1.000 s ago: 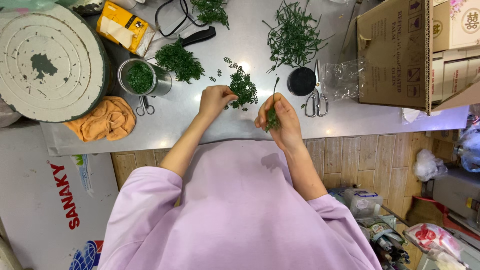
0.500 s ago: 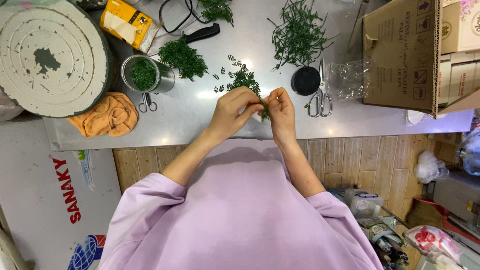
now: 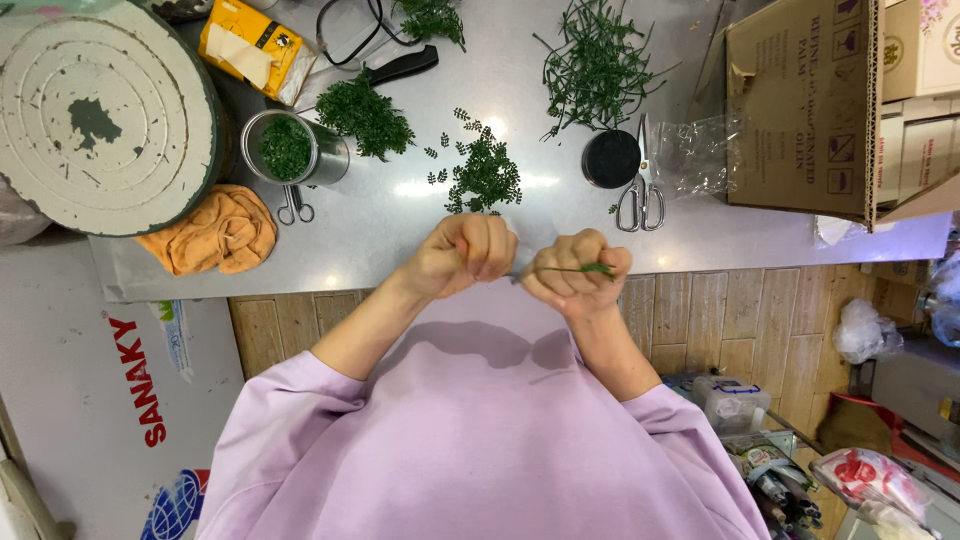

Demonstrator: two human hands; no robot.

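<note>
A thin green stem is being pinched between both hands' grips, left hand and right hand; stripped leaflets are lying beyond, unstripped sprigs waiting.

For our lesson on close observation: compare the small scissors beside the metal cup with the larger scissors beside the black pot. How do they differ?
The small scissors lie partly under the metal cup, left of the hands; the larger scissors lie right of the black pot. The small pair shows mostly its handle loops; the larger pair shows long, closed blades too. Both are metal, untouched, with handles toward the person.
</note>
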